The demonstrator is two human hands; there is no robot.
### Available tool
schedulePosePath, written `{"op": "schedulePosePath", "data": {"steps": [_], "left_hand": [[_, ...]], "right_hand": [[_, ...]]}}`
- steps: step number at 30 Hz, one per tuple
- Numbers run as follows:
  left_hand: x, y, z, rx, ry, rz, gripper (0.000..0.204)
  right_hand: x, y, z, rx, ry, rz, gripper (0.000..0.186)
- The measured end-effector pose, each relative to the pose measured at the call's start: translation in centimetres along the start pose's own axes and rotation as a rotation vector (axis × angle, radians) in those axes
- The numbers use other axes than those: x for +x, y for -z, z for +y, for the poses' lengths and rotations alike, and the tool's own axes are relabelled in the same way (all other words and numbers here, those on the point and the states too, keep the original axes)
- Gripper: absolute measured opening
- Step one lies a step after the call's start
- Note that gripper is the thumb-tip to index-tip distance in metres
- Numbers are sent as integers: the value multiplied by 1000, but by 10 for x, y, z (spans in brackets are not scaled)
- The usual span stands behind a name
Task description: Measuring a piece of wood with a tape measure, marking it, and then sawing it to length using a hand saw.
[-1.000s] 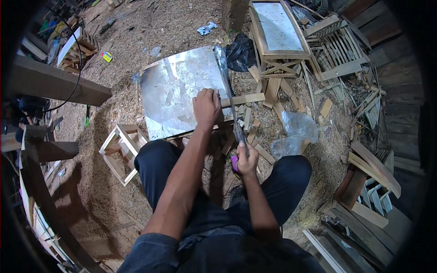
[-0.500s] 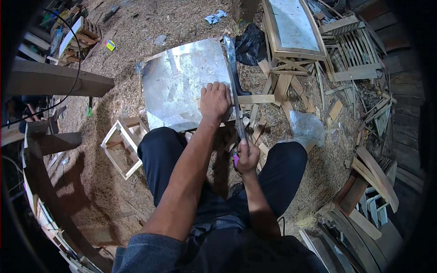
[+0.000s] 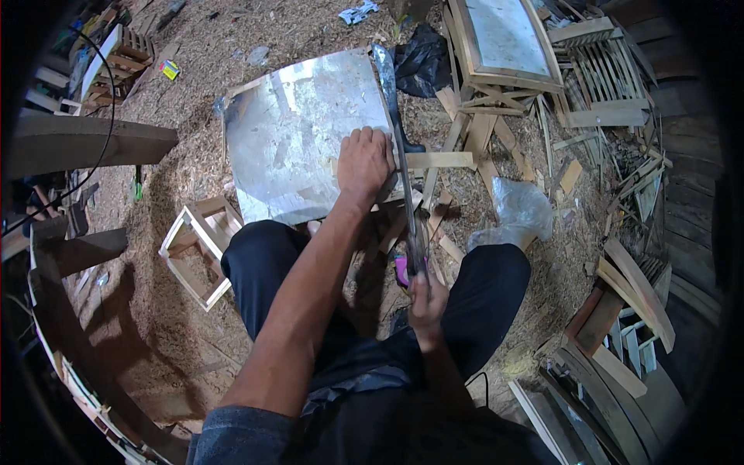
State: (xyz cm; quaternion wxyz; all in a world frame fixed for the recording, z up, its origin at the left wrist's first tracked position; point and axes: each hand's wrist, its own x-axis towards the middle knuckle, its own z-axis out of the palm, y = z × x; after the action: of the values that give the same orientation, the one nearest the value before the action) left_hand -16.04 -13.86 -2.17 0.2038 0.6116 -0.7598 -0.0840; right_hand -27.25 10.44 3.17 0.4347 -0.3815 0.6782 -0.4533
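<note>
The right hand (image 3: 428,302), in the lower middle of the frame, has its grip closed around the near end of a long saw-like tool (image 3: 411,221). The tool crosses a wooden strip (image 3: 443,160), just beside the left hand (image 3: 366,164). This hand lies over the strip with bent fingers; how tight its grip is, I cannot tell. The strip rests on the metal-covered worktop (image 3: 283,132), upper middle, and its end sticks out at right. A small wooden frame (image 3: 208,244) is at left.

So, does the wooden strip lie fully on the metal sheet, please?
Only partly: the wooden strip runs under the left hand, and its right end juts beyond the metal sheet.
</note>
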Motion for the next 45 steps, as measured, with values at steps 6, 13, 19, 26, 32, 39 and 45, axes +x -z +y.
{"op": "schedulePosePath", "data": {"steps": [6,13,19,26,32,39,45], "left_hand": [[0,0,2,-19,-10,23,23],[5,0,-3,-38,48,54,26],[8,-3,0,-32,41,78,26],[5,0,-1,-15,44,78,28],[-6,-2,22,9,97,100,30],[-4,-4,19,2,20,96,33],[1,-9,21,1,43,156,33]], "right_hand": [[61,-23,9,37,31,-25,35],[4,1,-8,-29,-57,-34,41],[7,3,2,3,27,-11,41],[-6,3,5,31,66,-56,43],[-21,10,6,-4,28,16,45],[-19,3,2,41,53,40,41],[-14,6,-2,8,12,35,40]]}}
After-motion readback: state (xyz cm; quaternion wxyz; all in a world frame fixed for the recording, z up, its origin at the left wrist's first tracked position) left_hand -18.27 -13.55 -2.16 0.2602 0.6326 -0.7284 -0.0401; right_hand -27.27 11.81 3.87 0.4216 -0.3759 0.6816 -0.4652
